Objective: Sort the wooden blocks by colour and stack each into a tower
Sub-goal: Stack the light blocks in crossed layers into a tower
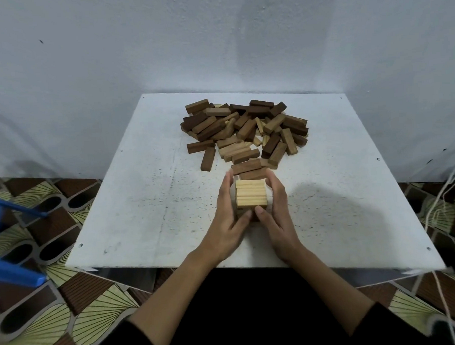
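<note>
A short tower of light-coloured wooden blocks (251, 196) stands on the white table (149, 202), near its front middle. My left hand (228, 225) presses against the tower's left side and my right hand (277, 217) against its right side, with both thumbs touching the front face. The tower's lower layers are hidden behind my hands. A loose pile of dark, medium and light brown blocks (245, 130) lies farther back on the table. Two brown blocks (247, 168) lie just behind the tower.
The table backs onto a pale wall (214, 41). A blue plastic stool (5, 236) stands on the patterned floor at left. Loose cords (439, 208) hang at the table's right edge.
</note>
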A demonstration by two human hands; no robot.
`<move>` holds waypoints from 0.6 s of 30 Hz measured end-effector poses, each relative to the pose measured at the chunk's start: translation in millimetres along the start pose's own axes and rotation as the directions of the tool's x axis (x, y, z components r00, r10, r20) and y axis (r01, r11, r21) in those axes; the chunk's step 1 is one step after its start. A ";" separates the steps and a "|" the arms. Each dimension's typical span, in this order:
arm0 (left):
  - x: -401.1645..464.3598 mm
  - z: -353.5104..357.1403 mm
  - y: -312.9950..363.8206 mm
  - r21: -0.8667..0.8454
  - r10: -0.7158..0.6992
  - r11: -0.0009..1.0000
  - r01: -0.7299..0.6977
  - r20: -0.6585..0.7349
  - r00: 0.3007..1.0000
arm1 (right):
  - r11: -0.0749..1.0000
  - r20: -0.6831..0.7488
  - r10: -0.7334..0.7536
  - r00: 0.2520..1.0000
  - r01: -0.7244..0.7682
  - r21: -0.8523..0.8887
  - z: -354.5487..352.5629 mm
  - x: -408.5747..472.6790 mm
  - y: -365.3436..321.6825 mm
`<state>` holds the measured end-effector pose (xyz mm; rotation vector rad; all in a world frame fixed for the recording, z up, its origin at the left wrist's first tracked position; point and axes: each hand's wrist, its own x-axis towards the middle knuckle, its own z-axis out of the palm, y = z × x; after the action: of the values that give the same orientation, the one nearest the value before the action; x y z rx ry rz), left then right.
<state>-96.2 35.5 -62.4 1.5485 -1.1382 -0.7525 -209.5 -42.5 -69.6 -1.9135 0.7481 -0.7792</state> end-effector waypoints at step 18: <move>2.5 3.1 -6.9 0.102 0.072 0.992 -0.073 0.016 0.997 | 0.998 0.043 0.001 0.999 0.001 -0.064 5.1 -0.2 8.2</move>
<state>-96.0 32.2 -69.7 1.5807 -1.2518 -0.6644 -207.3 -43.0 -78.9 -1.9814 0.7551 -0.7199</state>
